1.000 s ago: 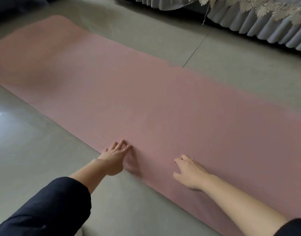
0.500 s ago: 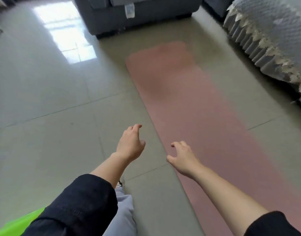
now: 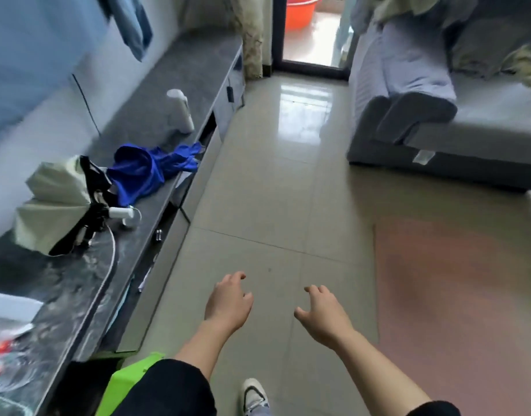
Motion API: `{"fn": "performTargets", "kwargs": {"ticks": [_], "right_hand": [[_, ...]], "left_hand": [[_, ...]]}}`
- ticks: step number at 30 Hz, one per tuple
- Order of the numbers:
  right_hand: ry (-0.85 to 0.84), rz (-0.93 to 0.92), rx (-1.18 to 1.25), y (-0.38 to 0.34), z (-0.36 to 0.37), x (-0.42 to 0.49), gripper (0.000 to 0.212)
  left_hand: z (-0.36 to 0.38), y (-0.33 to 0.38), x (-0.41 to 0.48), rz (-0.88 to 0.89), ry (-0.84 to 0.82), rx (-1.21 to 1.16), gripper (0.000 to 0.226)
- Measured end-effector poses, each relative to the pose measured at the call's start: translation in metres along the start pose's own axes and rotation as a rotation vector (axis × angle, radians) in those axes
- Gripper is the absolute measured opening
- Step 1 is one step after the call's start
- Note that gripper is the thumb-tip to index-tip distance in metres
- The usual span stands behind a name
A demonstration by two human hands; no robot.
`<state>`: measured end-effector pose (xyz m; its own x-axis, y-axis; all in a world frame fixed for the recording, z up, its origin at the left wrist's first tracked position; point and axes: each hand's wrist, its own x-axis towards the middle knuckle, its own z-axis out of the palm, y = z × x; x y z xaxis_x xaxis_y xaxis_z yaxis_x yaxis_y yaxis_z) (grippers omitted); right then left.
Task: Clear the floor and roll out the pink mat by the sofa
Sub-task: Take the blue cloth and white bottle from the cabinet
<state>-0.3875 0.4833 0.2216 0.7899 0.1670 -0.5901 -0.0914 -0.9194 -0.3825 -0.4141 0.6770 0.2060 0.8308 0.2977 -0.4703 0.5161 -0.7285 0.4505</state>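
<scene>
The pink mat (image 3: 456,295) lies flat and unrolled on the tiled floor at the right, its far end near the grey sofa (image 3: 468,151). My left hand (image 3: 228,301) and my right hand (image 3: 324,316) hover over bare floor tiles left of the mat. Both hands hold nothing, with fingers loosely spread and curled. Neither hand touches the mat.
A long dark low cabinet (image 3: 156,187) runs along the left wall, carrying a blue cloth (image 3: 147,172), a folded pale umbrella (image 3: 57,202) and a white bottle (image 3: 180,111). A green object (image 3: 129,382) sits at the bottom left. My shoe (image 3: 255,396) shows below. An orange basin (image 3: 300,10) stands beyond the doorway.
My hands have lifted off the mat's near edge and now hang free. The view has swung left and up, from the mat to the room's length.
</scene>
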Motion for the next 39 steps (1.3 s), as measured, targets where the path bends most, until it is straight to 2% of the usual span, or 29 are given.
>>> {"fn": "performTargets", "kwargs": {"ticks": [3, 11, 17, 20, 22, 26, 32, 36, 39], "right_hand": [[-0.029, -0.080, -0.054, -0.064, -0.017, 0.044, 0.063], [-0.039, -0.252, -0.118, -0.189, -0.067, 0.152, 0.062], [-0.082, -0.333, -0.156, -0.278, -0.106, 0.280, 0.062], [-0.101, -0.399, -0.273, -0.313, -0.120, 0.349, 0.062], [-0.092, -0.421, -0.334, -0.334, -0.129, 0.386, 0.063], [-0.068, -0.426, -0.293, -0.388, -0.138, 0.456, 0.069], [0.151, -0.495, -0.353, -0.464, -0.141, 0.549, 0.067], [0.201, -0.534, -0.372, -0.507, -0.137, 0.597, 0.088], [0.179, -0.561, -0.387, -0.532, -0.131, 0.629, 0.089]], "left_hand": [[-0.053, -0.023, 0.029, -0.119, 0.088, -0.079, 0.046], [-0.145, -0.046, 0.120, -0.270, 0.230, -0.225, 0.042], [-0.199, -0.044, 0.242, -0.406, 0.314, -0.384, 0.036], [-0.216, -0.049, 0.307, -0.460, 0.338, -0.409, 0.037], [-0.223, -0.055, 0.335, -0.470, 0.328, -0.410, 0.041], [-0.234, -0.085, 0.393, -0.505, 0.295, -0.347, 0.049], [-0.249, -0.124, 0.472, -0.568, 0.292, -0.227, 0.080], [-0.245, -0.139, 0.512, -0.550, 0.135, -0.069, 0.097], [-0.237, -0.149, 0.539, -0.592, 0.014, -0.053, 0.098]]}}
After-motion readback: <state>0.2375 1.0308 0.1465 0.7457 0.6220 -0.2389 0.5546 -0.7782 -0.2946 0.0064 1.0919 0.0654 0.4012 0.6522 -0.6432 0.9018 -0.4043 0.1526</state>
